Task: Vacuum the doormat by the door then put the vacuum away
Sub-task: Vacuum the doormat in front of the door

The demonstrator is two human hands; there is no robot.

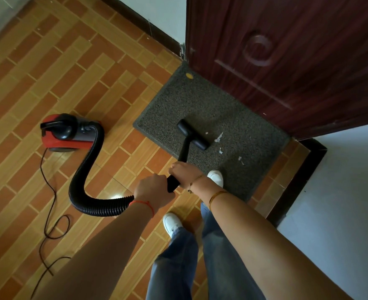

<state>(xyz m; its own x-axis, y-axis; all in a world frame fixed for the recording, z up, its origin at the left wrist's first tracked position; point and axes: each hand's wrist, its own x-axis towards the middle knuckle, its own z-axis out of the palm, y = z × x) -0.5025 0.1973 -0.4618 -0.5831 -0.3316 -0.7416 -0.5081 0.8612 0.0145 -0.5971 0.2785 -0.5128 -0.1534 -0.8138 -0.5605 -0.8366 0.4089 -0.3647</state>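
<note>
Head view: both hands grip the black wand (183, 155), the left hand (151, 188) at its hose end, the right hand (184, 173) further down. The nozzle (192, 134) rests mid-mat (200, 100), which lies against the door (287, 50). Paper scraps (219, 137) lie beside it. The red vacuum (68, 133) sits on the floor (48, 72), left of the mat.

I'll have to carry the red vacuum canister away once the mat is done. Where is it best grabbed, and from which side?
Probably by the black arched handle on top of the vacuum canister, reached from above. It forms a raised loop that fingers could curl under. Come from the end away from the hose, which leaves the other end and loops across the floor. Both the left hand and right hand now grip the wand.
</note>
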